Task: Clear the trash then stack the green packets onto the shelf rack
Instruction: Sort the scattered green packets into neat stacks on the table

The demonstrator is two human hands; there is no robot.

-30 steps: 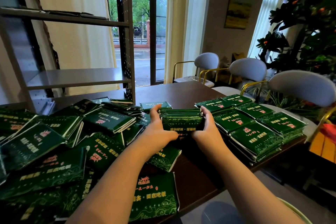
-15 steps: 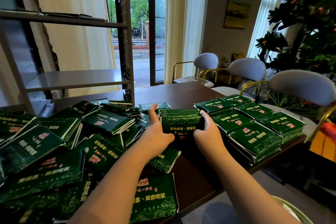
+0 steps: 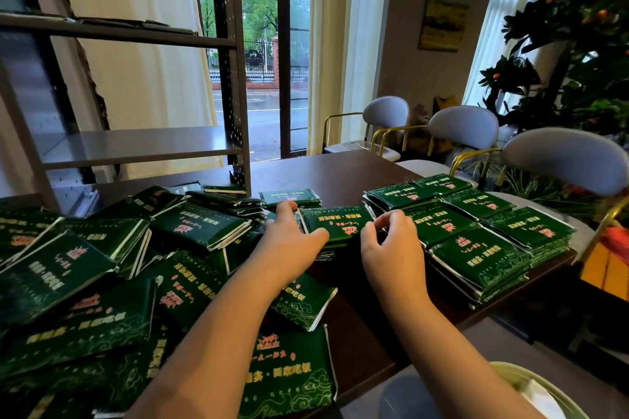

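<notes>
One big dark table (image 3: 340, 173), one shelf rack (image 3: 136, 146) standing on its far left with two shelves showing, and three pale chairs (image 3: 565, 160) along the right. Loose green packets (image 3: 85, 282) are heaped on the left, way too many to count, with six neat stacks (image 3: 476, 255) on the right. One small stack (image 3: 337, 223) sits between them. Left hand (image 3: 289, 245) lies spread against it, thumb on top. Right hand (image 3: 394, 252) is loosely curled just beside it, and I can't tell if it grips anything.

We see three grey chairs (image 3: 463, 126) right of centre, a painting (image 3: 442, 19) above them, and an orange-fruited plant (image 3: 585, 44) upper right.
</notes>
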